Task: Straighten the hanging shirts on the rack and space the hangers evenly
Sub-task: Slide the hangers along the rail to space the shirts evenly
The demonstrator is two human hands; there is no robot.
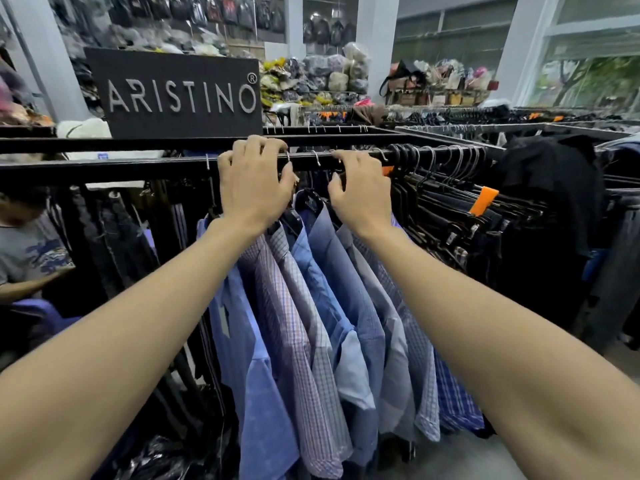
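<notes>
1. Left hand (254, 187): reaches up to the black rail (104, 168) of the rack, fingers (263, 147) curled over its top edge among the metal hanger hooks (316, 160). The hand hides which hook, if any, it pinches.
2. Right hand (360, 192): rests just beside the left, fingertips bent onto the rail near a hook, thumb tucked below toward a hanger neck. Whether it grips the hook or only presses the rail cannot be told.
3. Shirts (311, 306): blue, grey and checked, hanging bunched below and between the two wrists, shoulders overlapping and tilted at unequal angles.
4. Risk, crowding: the hooks under the hands sit close together. Sliding one sideways probably drags its neighbour along, so the spacing stays uneven.
5. Risk, unhooking: lifting a hook while pushing it may clear the rail and drop a shirt to the floor.
6. Risk, slipping fabric: a tilted hanger pulled by its hook may shed a shoulder, leaving the shirt askew.
7. Risk, right boundary: the dark trousers on clip hangers (450, 188) begin just right of the right hand. Shirts pushed that way likely jam against them.
8. Risk, obscured view: both forearms cover much of the shirts, so misalignment lower down may go unnoticed.
</notes>
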